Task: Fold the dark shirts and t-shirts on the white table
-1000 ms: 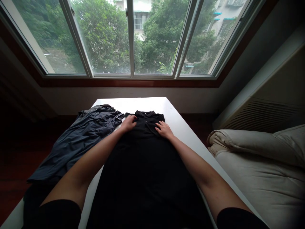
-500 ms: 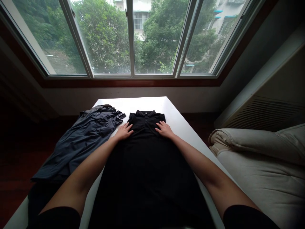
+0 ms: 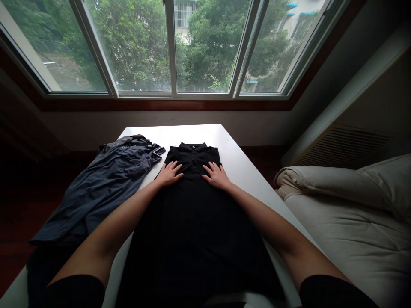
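Your black polo shirt (image 3: 195,222) lies flat along the white table (image 3: 248,171), its collar (image 3: 192,147) at the far end, toward the window (image 3: 173,64). Your left hand (image 3: 169,173) rests palm down near its left edge, below the collar, fingers spread and gripping nothing. Your right hand (image 3: 217,176) lies likewise on the right side, open and flat, fingers apart, with nothing grasped. Rumpled dark grey clothing (image 3: 99,188) lies just left of the shirt.
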The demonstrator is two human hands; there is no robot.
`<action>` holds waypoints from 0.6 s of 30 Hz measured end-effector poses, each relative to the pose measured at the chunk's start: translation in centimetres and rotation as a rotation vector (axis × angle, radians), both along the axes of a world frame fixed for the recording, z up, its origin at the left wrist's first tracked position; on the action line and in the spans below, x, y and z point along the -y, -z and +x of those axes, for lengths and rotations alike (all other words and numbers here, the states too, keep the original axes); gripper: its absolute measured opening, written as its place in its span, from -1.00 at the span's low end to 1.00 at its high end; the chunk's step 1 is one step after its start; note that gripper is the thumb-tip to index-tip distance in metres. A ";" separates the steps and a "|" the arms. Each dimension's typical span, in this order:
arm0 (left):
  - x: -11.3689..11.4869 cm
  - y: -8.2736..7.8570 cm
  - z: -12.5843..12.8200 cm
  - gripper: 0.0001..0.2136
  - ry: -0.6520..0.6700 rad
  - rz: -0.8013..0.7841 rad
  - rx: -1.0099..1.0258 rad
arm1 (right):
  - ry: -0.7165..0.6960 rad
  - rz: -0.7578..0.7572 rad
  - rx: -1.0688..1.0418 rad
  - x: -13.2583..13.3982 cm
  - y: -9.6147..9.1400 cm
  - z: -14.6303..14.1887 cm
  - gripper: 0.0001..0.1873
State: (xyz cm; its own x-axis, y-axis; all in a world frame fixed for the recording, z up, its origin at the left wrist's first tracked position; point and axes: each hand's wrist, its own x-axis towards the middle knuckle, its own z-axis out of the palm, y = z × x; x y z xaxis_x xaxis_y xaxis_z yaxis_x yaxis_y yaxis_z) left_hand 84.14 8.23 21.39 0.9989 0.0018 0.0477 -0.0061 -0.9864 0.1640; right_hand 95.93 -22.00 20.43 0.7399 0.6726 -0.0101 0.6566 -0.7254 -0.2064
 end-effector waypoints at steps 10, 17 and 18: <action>1.5 -1.8 0.3 -0.39 -0.074 0.031 0.034 | 0.011 0.184 -0.109 -0.9 -0.6 2.4 -0.32; 13.6 -4.6 -5.3 -0.69 0.376 -0.078 0.186 | 0.218 0.636 -0.265 3.5 -2.8 6.9 -0.63; 16.0 -5.0 -6.2 -0.72 0.475 -0.095 0.169 | 0.273 0.652 -0.334 4.3 -3.2 7.5 -0.66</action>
